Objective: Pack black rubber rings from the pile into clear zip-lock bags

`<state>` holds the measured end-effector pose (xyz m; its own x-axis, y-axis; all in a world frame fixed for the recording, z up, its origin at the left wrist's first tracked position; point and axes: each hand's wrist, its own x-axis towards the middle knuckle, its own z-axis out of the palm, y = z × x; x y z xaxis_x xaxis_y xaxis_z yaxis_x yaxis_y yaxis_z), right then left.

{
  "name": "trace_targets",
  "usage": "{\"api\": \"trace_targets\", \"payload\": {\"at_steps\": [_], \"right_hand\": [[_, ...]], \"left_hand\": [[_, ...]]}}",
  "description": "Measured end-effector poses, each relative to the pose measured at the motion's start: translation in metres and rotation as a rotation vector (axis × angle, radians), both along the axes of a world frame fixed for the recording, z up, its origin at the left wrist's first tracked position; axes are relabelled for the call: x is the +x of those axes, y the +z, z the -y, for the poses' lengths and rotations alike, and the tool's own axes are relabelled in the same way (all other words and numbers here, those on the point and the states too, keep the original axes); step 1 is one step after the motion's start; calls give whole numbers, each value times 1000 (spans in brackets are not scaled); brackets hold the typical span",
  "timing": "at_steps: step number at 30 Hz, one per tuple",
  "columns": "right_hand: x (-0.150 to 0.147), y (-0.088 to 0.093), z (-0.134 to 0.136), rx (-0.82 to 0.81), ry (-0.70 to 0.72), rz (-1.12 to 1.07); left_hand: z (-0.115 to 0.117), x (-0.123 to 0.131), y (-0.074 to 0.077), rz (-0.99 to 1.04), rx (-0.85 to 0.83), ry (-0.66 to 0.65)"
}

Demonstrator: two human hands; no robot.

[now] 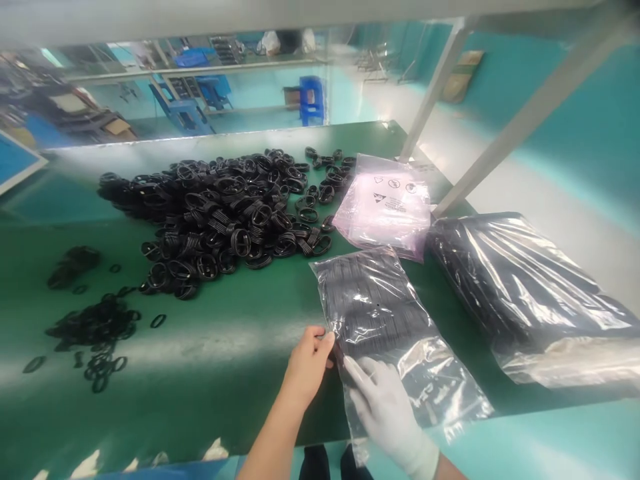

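A clear plastic bag [377, 303] lies on the green table, its far part filled with rows of thin black items. Its near part is flat and see-through, hanging past the table's front edge. My left hand [306, 365], bare, is closed with thumb and fingers pinched at the bag's left edge. My right hand [385, 407] wears a white glove and is closed at the same edge, a little nearer to me. A narrow dark strip shows between my hands; I cannot make out whether it is part of the bag's contents.
A large heap of coiled black cables [225, 207] covers the table's middle. Small black bands [100, 323] lie at left. A pink printed bag [385, 203] sits behind the clear bag. To the right is a large filled plastic bag [525, 273], beside a metal post [480, 153].
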<state>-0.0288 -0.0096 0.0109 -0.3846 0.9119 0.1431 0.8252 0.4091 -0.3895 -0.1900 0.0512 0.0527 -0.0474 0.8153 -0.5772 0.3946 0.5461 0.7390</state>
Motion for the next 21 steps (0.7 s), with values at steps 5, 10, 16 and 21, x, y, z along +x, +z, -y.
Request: {"api": "trace_targets", "payload": {"at_steps": [5,10,16,21], "right_hand": [[1,2,3,22,27,47],[-3,0,5,54,1,107],[-13,-4,-2,106,-97,57],[-18,-3,-1,168,-139,32]], "left_hand": [[52,-11,3,-25,-125,-69],[112,15,-17,253,-388,-66],[116,29,-26,303,-282,-39],[115,23,-16,235,-257,-77]]}}
